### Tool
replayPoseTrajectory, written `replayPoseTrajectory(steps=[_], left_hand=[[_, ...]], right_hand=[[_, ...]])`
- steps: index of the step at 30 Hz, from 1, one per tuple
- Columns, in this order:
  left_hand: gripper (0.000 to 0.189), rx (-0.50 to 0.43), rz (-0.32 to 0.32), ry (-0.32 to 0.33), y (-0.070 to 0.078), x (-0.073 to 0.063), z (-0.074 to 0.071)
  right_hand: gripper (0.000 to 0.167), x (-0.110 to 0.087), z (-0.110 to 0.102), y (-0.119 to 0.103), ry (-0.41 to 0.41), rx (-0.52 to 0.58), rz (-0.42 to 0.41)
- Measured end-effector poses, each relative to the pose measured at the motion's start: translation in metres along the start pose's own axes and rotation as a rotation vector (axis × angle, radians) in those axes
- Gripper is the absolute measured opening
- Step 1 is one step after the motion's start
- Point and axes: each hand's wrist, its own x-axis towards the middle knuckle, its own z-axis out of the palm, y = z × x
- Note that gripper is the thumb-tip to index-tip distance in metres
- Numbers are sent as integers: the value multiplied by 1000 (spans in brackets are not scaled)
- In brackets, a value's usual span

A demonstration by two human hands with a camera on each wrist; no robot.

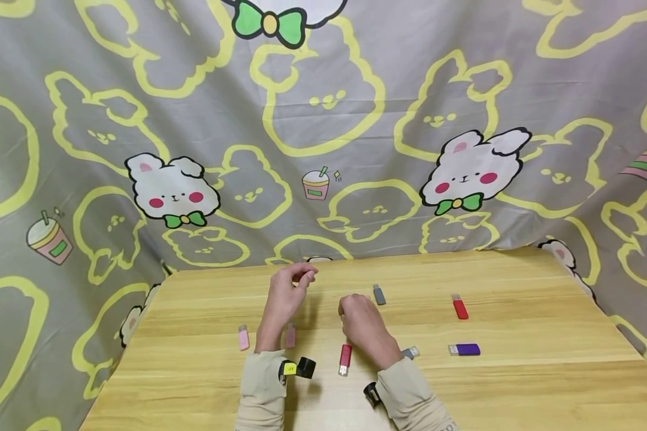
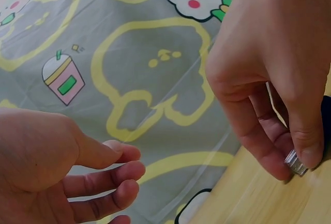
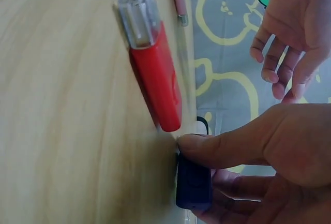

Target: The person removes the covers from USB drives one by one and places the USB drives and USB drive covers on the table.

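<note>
A dark blue USB flash drive (image 3: 194, 182) is pinched between the thumb and fingers of my right hand (image 1: 363, 323), low over the wooden table. The left wrist view shows its metal connector (image 2: 296, 163) at the fingertips; in the head view the hand hides it. My left hand (image 1: 287, 294) hovers further back and to the left, fingers loosely bent and holding nothing. Just in front of the right hand lies a red flash drive (image 1: 345, 359) with its connector toward me. A dusty pink flash drive (image 1: 290, 336) lies beside the left wrist.
On the table (image 1: 517, 389) also lie a light pink flash drive (image 1: 244, 339), a grey one (image 1: 379, 295) behind the right hand, another grey one (image 1: 411, 352) partly behind the right forearm, a red one (image 1: 460, 308) and a purple one (image 1: 467, 349). A patterned curtain (image 1: 356, 137) hangs behind.
</note>
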Motion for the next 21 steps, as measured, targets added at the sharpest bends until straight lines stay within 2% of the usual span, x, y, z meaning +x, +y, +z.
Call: replayPoseTrajectory(steps=[6,12,16,21], left_hand=[[12,-2,37,-17,3,1,3],[13,-1,64,-50,4,1,6],[13,-13,66,-58,6,0,7],[11,-92,93,-133,11,1,11]], right_hand=[[11,1,-8,1,65,73,-3],[12,6,-24,3,165,239,24],[13,8,-35,4,226,353,73],[16,7,-46,3,314,447,60]])
